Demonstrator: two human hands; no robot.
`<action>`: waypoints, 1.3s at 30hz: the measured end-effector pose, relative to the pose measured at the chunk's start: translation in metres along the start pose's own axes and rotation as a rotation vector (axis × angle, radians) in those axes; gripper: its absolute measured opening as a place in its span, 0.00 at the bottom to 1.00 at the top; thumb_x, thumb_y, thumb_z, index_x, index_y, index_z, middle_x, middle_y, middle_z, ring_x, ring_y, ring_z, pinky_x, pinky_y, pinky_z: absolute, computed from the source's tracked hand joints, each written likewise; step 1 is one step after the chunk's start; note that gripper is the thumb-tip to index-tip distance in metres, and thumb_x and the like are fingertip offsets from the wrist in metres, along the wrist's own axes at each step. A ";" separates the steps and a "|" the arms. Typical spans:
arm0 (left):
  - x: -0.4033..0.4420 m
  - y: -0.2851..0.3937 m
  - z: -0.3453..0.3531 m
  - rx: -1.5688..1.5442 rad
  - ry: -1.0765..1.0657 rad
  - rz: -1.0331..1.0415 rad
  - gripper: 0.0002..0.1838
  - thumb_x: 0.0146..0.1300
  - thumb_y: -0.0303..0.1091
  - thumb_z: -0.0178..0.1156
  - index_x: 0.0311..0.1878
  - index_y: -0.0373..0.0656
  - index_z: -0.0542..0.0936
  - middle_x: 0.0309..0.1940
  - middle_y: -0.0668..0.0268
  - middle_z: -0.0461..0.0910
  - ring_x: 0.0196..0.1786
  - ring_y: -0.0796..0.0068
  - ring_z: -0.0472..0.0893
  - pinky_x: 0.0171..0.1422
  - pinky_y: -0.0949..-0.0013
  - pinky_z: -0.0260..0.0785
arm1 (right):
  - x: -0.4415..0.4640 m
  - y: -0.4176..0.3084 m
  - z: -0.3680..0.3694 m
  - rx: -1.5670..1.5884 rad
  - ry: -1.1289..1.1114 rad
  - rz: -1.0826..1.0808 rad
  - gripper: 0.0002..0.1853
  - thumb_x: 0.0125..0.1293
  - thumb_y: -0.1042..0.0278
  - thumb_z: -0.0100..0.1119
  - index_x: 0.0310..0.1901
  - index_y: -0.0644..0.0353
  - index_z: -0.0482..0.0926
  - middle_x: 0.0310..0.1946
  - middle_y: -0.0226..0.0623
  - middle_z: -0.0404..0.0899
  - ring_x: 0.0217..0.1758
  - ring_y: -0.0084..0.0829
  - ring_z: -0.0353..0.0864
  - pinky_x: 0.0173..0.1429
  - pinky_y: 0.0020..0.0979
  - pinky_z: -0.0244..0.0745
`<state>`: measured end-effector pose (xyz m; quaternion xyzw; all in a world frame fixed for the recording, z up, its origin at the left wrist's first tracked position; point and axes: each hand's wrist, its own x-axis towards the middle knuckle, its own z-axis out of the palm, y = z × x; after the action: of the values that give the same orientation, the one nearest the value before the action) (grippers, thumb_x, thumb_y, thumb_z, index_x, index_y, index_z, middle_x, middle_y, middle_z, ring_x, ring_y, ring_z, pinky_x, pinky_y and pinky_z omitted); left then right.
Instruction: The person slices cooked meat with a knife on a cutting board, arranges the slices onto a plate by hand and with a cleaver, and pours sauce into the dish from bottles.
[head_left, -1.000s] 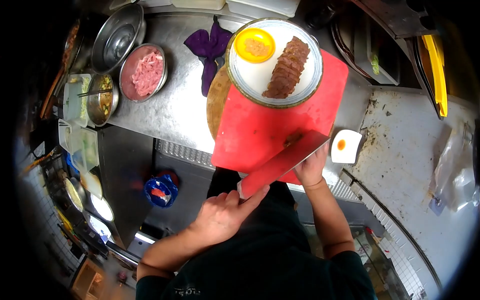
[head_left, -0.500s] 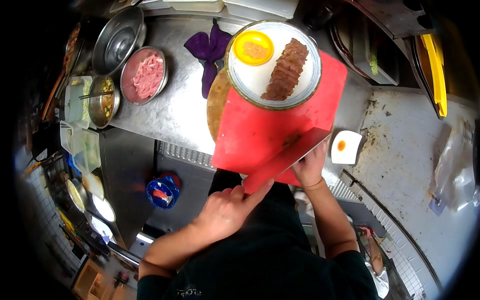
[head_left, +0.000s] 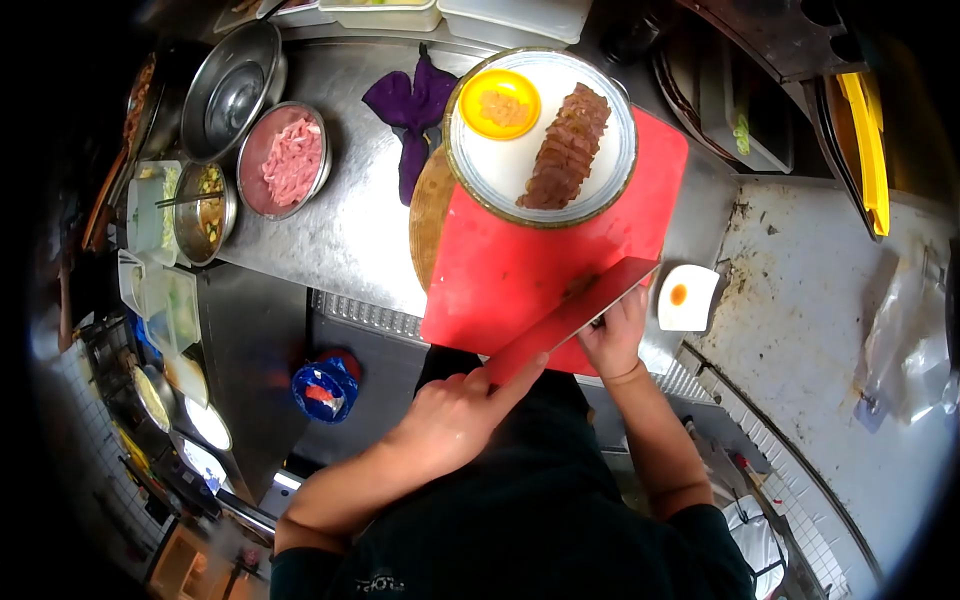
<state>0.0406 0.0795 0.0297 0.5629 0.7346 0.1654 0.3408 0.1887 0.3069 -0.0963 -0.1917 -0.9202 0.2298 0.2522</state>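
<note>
A broad-bladed kitchen knife (head_left: 570, 318) lies slantwise over the near part of the red cutting board (head_left: 490, 265), its blade reflecting red. My left hand (head_left: 450, 415) is closed at the knife's near-left end, the index finger stretched along the blade. At the blade's lower edge, toward the other end, my right hand (head_left: 615, 335) is closed; its fingers are partly hidden, and so is the handle. Beyond the knife, a round plate (head_left: 500, 180) overlaps the far side of the board. Sliced brown meat (head_left: 567, 150) and a small yellow dish (head_left: 490, 127) sit on it.
A purple cloth (head_left: 412, 110) and a bowl of raw pink meat strips (head_left: 292, 165) are on the steel counter to the left. A metal bowl (head_left: 230, 95) stands behind. Right of the board is a small white dish (head_left: 685, 300) with brown sauce.
The view has shifted slightly, with the counter items a little lower in the picture. Both hands stay on the knife in almost the same pose. Another person's arm at lower right has gone from sight.
</note>
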 end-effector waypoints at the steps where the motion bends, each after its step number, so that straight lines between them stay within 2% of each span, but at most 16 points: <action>1: -0.006 -0.001 -0.001 -0.003 -0.017 -0.001 0.48 0.60 0.23 0.60 0.88 0.53 0.65 0.35 0.49 0.82 0.29 0.51 0.87 0.35 0.53 0.85 | -0.002 0.001 0.001 0.002 -0.003 0.002 0.17 0.46 0.76 0.77 0.41 0.56 0.88 0.47 0.38 0.83 0.49 0.46 0.79 0.54 0.44 0.75; 4: -0.016 0.001 -0.006 0.029 -0.102 -0.037 0.49 0.59 0.23 0.60 0.88 0.53 0.64 0.35 0.50 0.82 0.30 0.51 0.87 0.35 0.53 0.84 | -0.002 0.001 0.002 0.015 0.029 0.027 0.16 0.47 0.77 0.77 0.40 0.57 0.86 0.47 0.39 0.83 0.48 0.47 0.79 0.54 0.45 0.76; 7: 0.011 -0.002 0.003 -0.038 0.041 0.014 0.49 0.62 0.23 0.59 0.89 0.54 0.62 0.35 0.49 0.82 0.30 0.51 0.88 0.35 0.52 0.84 | -0.005 0.001 0.002 0.025 0.033 0.031 0.17 0.47 0.77 0.78 0.40 0.58 0.85 0.48 0.41 0.82 0.49 0.49 0.80 0.54 0.46 0.76; 10: 0.015 -0.001 0.002 0.022 -0.002 0.008 0.49 0.61 0.22 0.60 0.89 0.53 0.62 0.36 0.49 0.82 0.30 0.51 0.87 0.35 0.50 0.84 | -0.003 0.001 0.001 0.018 0.021 0.017 0.17 0.46 0.79 0.77 0.40 0.59 0.84 0.49 0.41 0.82 0.49 0.49 0.80 0.54 0.46 0.77; 13: -0.011 -0.001 -0.006 -0.009 -0.039 -0.028 0.50 0.58 0.19 0.60 0.88 0.52 0.65 0.31 0.54 0.77 0.27 0.49 0.84 0.34 0.50 0.81 | -0.003 0.002 0.002 0.030 0.035 0.011 0.18 0.46 0.80 0.77 0.40 0.59 0.84 0.49 0.41 0.82 0.49 0.49 0.80 0.54 0.46 0.78; 16: -0.008 -0.005 -0.003 -0.008 -0.052 -0.030 0.50 0.58 0.19 0.60 0.88 0.53 0.66 0.31 0.54 0.78 0.28 0.50 0.84 0.34 0.50 0.81 | -0.009 0.004 0.005 0.043 0.049 0.024 0.18 0.46 0.80 0.76 0.40 0.59 0.83 0.49 0.41 0.82 0.49 0.49 0.80 0.54 0.46 0.78; 19: 0.027 -0.015 0.023 0.047 0.051 0.041 0.47 0.61 0.23 0.60 0.88 0.50 0.65 0.35 0.51 0.81 0.28 0.54 0.86 0.34 0.52 0.84 | -0.006 0.005 0.005 0.033 0.047 0.011 0.18 0.46 0.80 0.76 0.40 0.59 0.82 0.50 0.41 0.82 0.50 0.49 0.80 0.54 0.46 0.78; 22: 0.055 -0.015 0.039 0.091 0.132 0.070 0.47 0.60 0.22 0.61 0.87 0.49 0.67 0.34 0.51 0.81 0.27 0.54 0.85 0.34 0.52 0.83 | -0.006 0.003 0.003 0.029 0.043 0.001 0.18 0.48 0.80 0.76 0.42 0.59 0.82 0.50 0.41 0.82 0.50 0.49 0.80 0.54 0.46 0.79; 28: 0.029 -0.015 0.024 0.044 0.094 -0.022 0.46 0.61 0.23 0.60 0.87 0.51 0.67 0.34 0.51 0.80 0.28 0.54 0.85 0.32 0.55 0.82 | -0.012 0.005 0.008 0.030 0.068 0.025 0.18 0.50 0.78 0.75 0.44 0.57 0.82 0.50 0.42 0.82 0.50 0.50 0.80 0.55 0.47 0.78; 31: 0.003 0.002 0.007 0.045 0.077 0.033 0.46 0.62 0.23 0.60 0.87 0.53 0.67 0.33 0.52 0.78 0.28 0.54 0.85 0.31 0.55 0.82 | -0.002 0.002 0.001 0.030 0.017 -0.034 0.17 0.53 0.76 0.76 0.45 0.57 0.84 0.50 0.42 0.82 0.50 0.50 0.80 0.55 0.47 0.77; 32: -0.003 0.005 0.004 0.038 0.059 0.026 0.47 0.61 0.23 0.60 0.87 0.52 0.67 0.32 0.53 0.77 0.29 0.54 0.84 0.33 0.54 0.82 | 0.002 0.003 -0.001 0.028 -0.009 -0.071 0.16 0.53 0.75 0.76 0.45 0.57 0.84 0.49 0.42 0.82 0.50 0.50 0.80 0.55 0.47 0.76; 34: -0.014 0.009 0.000 0.025 0.021 0.014 0.48 0.58 0.21 0.62 0.86 0.51 0.69 0.30 0.57 0.74 0.31 0.53 0.84 0.35 0.52 0.82 | -0.007 0.010 0.005 0.052 -0.032 -0.015 0.16 0.54 0.73 0.76 0.45 0.58 0.85 0.49 0.42 0.83 0.49 0.51 0.80 0.54 0.47 0.76; 39: -0.029 0.009 -0.002 0.041 -0.026 -0.015 0.46 0.58 0.21 0.61 0.85 0.49 0.70 0.31 0.56 0.74 0.30 0.54 0.84 0.35 0.52 0.82 | -0.008 0.009 0.003 0.044 -0.043 -0.002 0.16 0.55 0.70 0.78 0.45 0.59 0.85 0.50 0.43 0.83 0.48 0.51 0.80 0.53 0.48 0.75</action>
<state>0.0496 0.0557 0.0461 0.5664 0.7374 0.1405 0.3402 0.1956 0.3095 -0.1065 -0.1803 -0.9203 0.2537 0.2369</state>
